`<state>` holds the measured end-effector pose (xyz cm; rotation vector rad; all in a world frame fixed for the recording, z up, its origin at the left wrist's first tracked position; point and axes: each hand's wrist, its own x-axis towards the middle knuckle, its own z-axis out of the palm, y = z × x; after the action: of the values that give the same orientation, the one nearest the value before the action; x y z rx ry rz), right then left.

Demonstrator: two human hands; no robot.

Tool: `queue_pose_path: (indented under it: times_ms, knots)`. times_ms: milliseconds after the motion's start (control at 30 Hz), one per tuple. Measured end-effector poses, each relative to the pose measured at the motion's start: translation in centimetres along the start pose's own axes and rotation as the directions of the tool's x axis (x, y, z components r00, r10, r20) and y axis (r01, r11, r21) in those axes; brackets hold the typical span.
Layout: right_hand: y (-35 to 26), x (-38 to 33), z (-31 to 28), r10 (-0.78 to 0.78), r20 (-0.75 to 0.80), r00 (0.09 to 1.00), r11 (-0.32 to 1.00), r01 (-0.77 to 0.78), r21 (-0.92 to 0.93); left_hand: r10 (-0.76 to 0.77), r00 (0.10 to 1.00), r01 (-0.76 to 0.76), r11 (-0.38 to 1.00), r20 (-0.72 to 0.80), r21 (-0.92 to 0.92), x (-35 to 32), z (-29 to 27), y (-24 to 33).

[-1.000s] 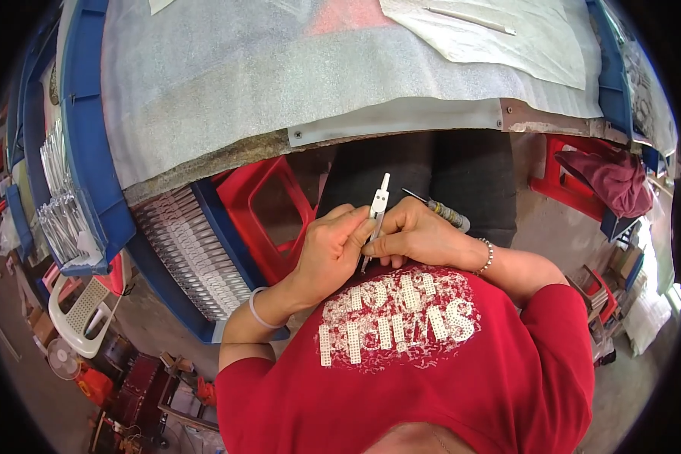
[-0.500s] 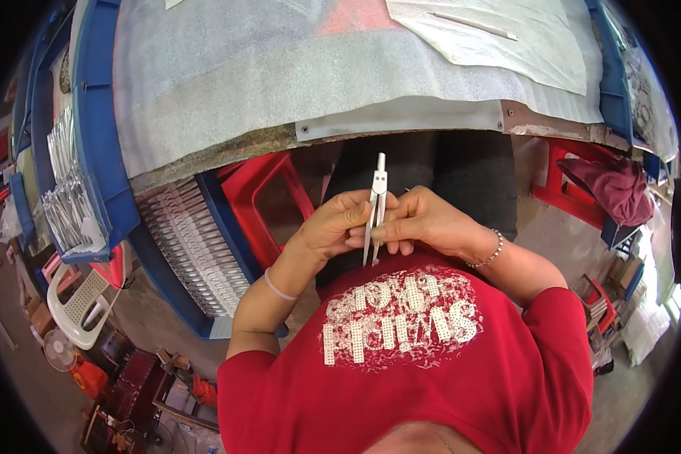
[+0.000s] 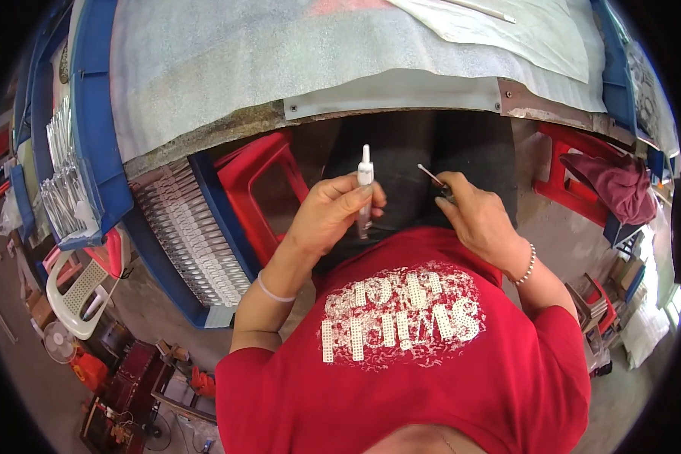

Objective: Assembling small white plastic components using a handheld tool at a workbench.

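Observation:
My left hand [image 3: 334,208] is closed around a silver-white drawing compass [image 3: 365,174], held upright above my lap with its handle pointing away from me. Seen nearly edge-on, the compass shows its top, while my fingers cover part of its legs. To the right, my right hand [image 3: 477,216] grips a small screwdriver [image 3: 433,178]. Its thin metal shaft points up and left toward the compass without touching it. Most of the screwdriver's dark handle is hidden in my fingers.
A cloth-covered worktable [image 3: 242,83] lies ahead, with a slim rod [image 3: 480,10] on a white sheet. At left, a blue tray [image 3: 231,219] contains rows of compasses, near a bin of metal pieces [image 3: 68,197]. Red stools [image 3: 261,189] stand under the table's edge, one bearing a maroon cloth [image 3: 609,181].
My right hand has moved away from the compass to the right, and the screwdriver now shows in it. The compass has turned from its broad face to nearly edge-on.

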<state>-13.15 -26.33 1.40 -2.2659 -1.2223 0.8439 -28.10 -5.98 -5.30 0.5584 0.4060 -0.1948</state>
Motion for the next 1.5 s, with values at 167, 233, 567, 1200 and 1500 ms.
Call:
queue_pose_path:
  times_ms: [167, 233, 567, 1200, 1500]
  knots:
    - [-2.5, -0.7, -2.7, -0.065, -0.038, 0.997, 0.990, 0.069, 0.119, 0.054, 0.977, 0.008, 0.956, -0.205, 0.293, -0.5, 2.6, -1.4]
    - [-2.5, -0.6, -3.0, -0.108, -0.050, 0.993, 0.987, 0.114, 0.117, 0.134, 0.959, -0.025, 0.916, -0.248, 0.400, 0.0, 3.6, -1.6]
    - [-2.6, 0.4, -1.8, -0.177, -0.075, 0.981, 0.984, 0.177, -0.005, 0.009, 0.953, 0.121, 0.906, -0.304, 0.407, 0.7, 3.6, -2.8]
    - [-1.4, 3.0, -0.1, 0.161, -0.053, 0.985, 0.920, -0.131, 0.371, 0.434, 0.893, -0.027, 0.322, -0.122, 0.946, 3.0, 1.8, -5.5]
    - [-2.6, 3.8, -1.2, -0.286, 0.204, 0.936, 0.817, 0.349, -0.459, 0.408, 0.906, -0.061, 0.387, -0.112, 0.920, 3.2, 1.5, -5.4]
